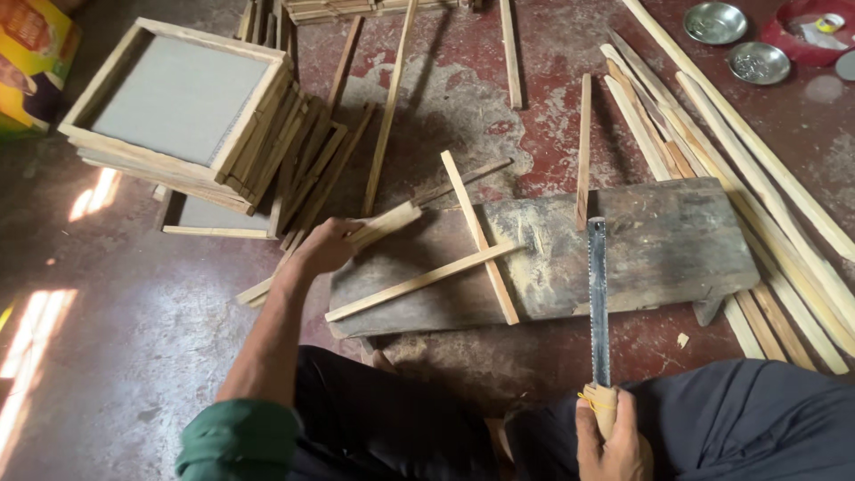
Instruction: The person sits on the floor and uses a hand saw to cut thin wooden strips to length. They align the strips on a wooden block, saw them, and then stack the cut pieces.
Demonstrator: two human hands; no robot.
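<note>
My left hand [325, 247] grips a wooden strip [385, 223] at the left end of a dark worn plank [659, 245] lying on the floor. Two more thin strips [479, 240] lie crossed on the plank. My right hand [614, 436] holds the wooden handle of a handsaw [598, 294], whose blade points away from me and rests on the plank near its middle. My legs in dark trousers are at the bottom of the view.
A stack of wooden frames [183, 107] with grey panels stands at the upper left. Long wooden strips [757, 187] lie along the right side. Two metal bowls [715, 22] and a red tray [815, 36] sit at the top right. A yellow box [31, 53] is far left.
</note>
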